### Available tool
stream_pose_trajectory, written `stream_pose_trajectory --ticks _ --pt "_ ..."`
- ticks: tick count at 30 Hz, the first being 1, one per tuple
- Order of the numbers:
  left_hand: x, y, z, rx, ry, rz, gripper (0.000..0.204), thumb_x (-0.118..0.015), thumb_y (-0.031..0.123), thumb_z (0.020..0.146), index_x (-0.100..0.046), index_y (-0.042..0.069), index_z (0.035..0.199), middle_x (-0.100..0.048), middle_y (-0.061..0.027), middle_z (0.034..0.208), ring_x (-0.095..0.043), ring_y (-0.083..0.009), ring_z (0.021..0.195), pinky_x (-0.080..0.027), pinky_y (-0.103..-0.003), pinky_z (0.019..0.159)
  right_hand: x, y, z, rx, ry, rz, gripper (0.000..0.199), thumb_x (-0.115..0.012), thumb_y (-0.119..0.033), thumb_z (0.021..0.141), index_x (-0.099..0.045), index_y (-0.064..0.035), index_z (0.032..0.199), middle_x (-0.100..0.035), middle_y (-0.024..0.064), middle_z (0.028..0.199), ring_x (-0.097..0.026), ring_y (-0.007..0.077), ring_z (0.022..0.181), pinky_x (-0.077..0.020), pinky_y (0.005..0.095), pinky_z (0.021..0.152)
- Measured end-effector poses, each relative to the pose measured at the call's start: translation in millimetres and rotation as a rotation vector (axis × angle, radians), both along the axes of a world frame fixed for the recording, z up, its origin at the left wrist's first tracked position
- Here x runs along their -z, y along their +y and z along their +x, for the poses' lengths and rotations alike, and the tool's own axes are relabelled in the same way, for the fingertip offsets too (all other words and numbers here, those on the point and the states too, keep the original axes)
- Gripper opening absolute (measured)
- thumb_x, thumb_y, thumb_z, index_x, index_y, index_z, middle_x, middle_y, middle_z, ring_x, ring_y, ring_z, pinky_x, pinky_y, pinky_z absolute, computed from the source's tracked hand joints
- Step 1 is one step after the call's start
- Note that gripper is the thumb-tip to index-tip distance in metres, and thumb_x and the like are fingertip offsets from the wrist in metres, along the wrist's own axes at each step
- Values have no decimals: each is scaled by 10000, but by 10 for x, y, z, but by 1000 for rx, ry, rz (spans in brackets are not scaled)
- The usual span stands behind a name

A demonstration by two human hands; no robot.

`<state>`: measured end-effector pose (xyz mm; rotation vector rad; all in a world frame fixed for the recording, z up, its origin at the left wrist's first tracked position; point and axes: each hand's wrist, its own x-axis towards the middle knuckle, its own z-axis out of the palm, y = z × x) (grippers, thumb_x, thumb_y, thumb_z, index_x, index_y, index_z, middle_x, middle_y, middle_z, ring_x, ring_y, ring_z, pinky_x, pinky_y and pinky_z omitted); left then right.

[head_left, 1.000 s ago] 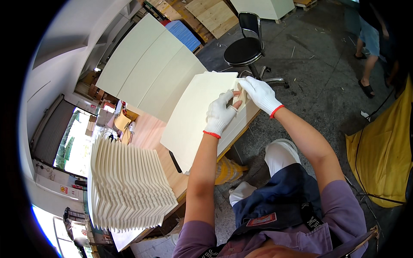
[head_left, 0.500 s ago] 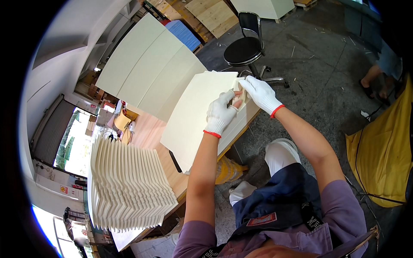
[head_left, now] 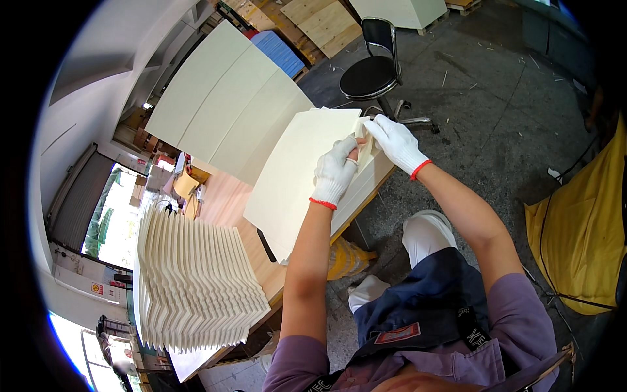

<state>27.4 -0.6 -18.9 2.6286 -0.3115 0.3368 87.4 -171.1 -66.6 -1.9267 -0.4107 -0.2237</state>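
Observation:
A large cream cardboard sheet (head_left: 300, 163) lies on the wooden table, its right-hand edge raised into a narrow folded flap (head_left: 368, 145). My right hand (head_left: 395, 144), in a white glove with a red cuff, grips the far end of that flap between thumb and fingers. On the sheet beside the flap rests my left hand (head_left: 336, 171), also gloved, with bare thumb and fingertip showing. Its fingers are curled in against the flap's inner side; their tips are partly hidden. A black strip (head_left: 266, 246) sticks out from under the sheet's near left edge.
A tall stack of folded cream boards (head_left: 202, 281) stands at the table's near left. Large cream panels (head_left: 228, 98) lean at the far side. A black chair (head_left: 369, 78) is beyond the table, and a yellow cover (head_left: 575, 222) hangs at the right.
My left fingers have drawn closer together and curled in against the flap. My right hand keeps almost the same place. The person at the far right has moved mostly out of sight.

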Motion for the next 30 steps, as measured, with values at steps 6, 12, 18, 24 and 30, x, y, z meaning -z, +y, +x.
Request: stream_pose_trajectory --ticks 6,12,18,24,30 --pt "-15 -24 -16 10 7 67 304 -671 317 882 -659 236 1175 -655 -120 992 -666 -307 891 -519 -393 786 19 0 -2 15 -30 2 436 -400 -485 1002 -569 -83 1000 -642 212 901 -617 406 902 -455 490 753" --pt "-46 -151 -67 -16 -35 160 364 -670 215 847 -661 251 1209 -673 -82 1033 -657 -286 957 -525 -366 840 -30 -99 -55 -26 -190 17 460 -427 -490 996 -555 -53 928 -586 184 806 -595 368 804 -434 447 723" --pt "-37 -130 -186 31 -217 298 413 -635 200 824 -636 268 1232 -645 -23 1152 -629 -251 1038 -547 -371 833 -82 -338 -40 103 -3 -371 496 -463 -560 953 -598 -83 932 -646 167 787 -646 352 783 -459 459 690" --pt "-25 -162 -152 -50 -157 311 326 -637 223 835 -654 220 1160 -643 -23 1186 -629 -265 1042 -537 -392 839 -19 -374 -26 1 -363 -551 407 -529 -496 927 -640 -105 908 -655 143 800 -653 332 768 -494 451 680" --pt "54 -81 128 -151 -103 358 297 -632 271 856 -659 200 1143 -640 -34 1193 -627 -295 1033 -528 -418 842 -215 -247 2 15 -604 -658 331 -543 -455 923 -670 -149 923 -665 107 796 -661 299 761 -528 430 666"
